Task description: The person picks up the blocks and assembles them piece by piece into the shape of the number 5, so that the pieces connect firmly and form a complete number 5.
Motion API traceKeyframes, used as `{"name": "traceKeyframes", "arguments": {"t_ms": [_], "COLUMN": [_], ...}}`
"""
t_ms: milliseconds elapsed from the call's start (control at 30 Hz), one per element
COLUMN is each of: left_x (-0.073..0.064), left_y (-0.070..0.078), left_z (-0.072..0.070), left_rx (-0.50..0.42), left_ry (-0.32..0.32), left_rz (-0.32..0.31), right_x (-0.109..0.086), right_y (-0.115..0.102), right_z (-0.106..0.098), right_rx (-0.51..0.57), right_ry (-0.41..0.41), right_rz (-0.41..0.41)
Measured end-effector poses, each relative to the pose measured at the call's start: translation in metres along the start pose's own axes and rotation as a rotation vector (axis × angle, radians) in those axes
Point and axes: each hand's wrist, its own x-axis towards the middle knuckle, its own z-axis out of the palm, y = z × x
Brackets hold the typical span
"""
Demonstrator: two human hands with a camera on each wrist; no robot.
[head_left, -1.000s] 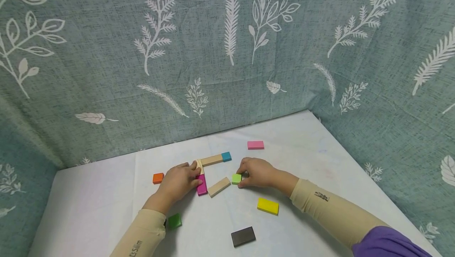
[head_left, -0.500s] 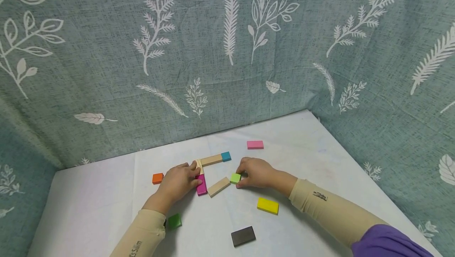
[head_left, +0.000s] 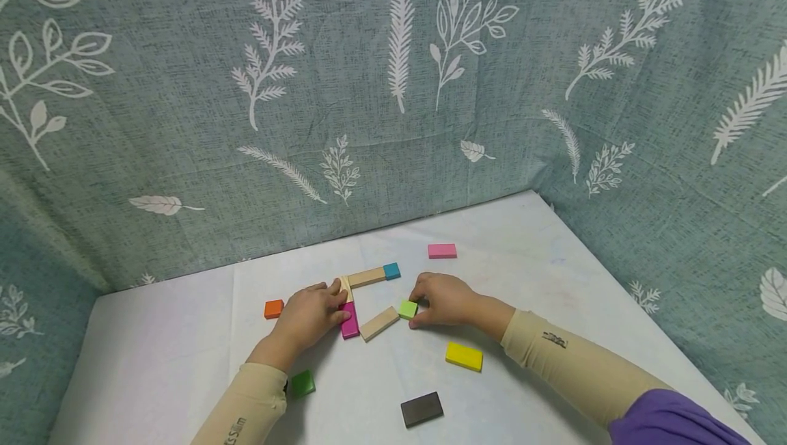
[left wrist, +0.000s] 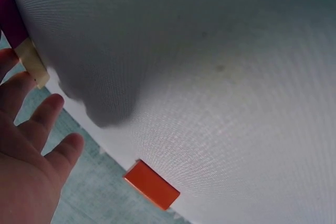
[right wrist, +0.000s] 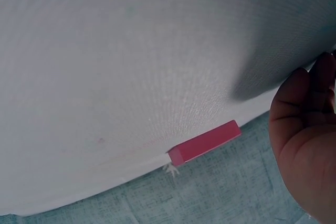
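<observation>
In the head view my left hand (head_left: pixel 311 312) rests over a row of two blocks, its fingertips on the plain wooden block (head_left: pixel 347 289) and its thumb on the magenta block (head_left: pixel 349 322). The left wrist view shows its fingers spread and lightly bent. My right hand (head_left: pixel 447 299) pinches a small lime-green block (head_left: pixel 408 309) between thumb and fingers, right at the upper end of a slanted plain wooden block (head_left: pixel 379 324). That slanted block's lower end lies close to the magenta one. Another wooden block (head_left: pixel 367 277) runs from the row's far end to a blue block (head_left: pixel 392 271).
An orange block (head_left: pixel 273 309) lies left of the left hand, a green block (head_left: pixel 302 384) beside the left forearm. Pink (head_left: pixel 442 251), yellow (head_left: pixel 464 357) and black (head_left: pixel 421 409) blocks lie around the right hand on the white tabletop (head_left: pixel 529 260). A patterned curtain (head_left: pixel 344 89) encloses it.
My right hand has shifted the lime-green block slightly left, up to the end of the slanted wooden block. The left hand keeps its place on the row.
</observation>
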Motion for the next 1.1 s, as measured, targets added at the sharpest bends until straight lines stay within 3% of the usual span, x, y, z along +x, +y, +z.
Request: {"name": "traceKeyframes", "arguments": {"t_ms": [300, 433, 533, 667, 767, 900, 1100], "left_x": [0.000, 0.001, 0.000, 0.000, 0.000, 0.001, 0.001], "left_y": [0.003, 0.003, 0.002, 0.001, 0.001, 0.003, 0.004], "left_z": [0.000, 0.000, 0.000, -0.001, -0.001, -0.002, -0.001], "left_rx": [0.012, 0.022, 0.024, 0.025, 0.027, 0.021, 0.008], "left_ry": [-0.008, -0.019, -0.028, -0.033, -0.037, -0.045, -0.040], "left_rz": [0.005, 0.004, 0.000, -0.006, -0.006, -0.011, -0.018], "right_x": [-0.007, -0.016, -0.027, -0.044, -0.052, -0.049, -0.020], "right_y": [0.002, 0.011, 0.022, 0.044, 0.063, 0.093, 0.117], "right_z": [-0.009, -0.022, -0.031, -0.039, -0.043, -0.050, -0.055], "right_rx": [0.047, 0.084, 0.138, 0.184, 0.216, 0.260, 0.253], "right_ry": [-0.043, -0.070, -0.075, -0.002, 0.104, 0.173, 0.082], "right_rz": [0.044, 0.077, 0.058, 0.049, 0.111, 0.190, 0.237]}}
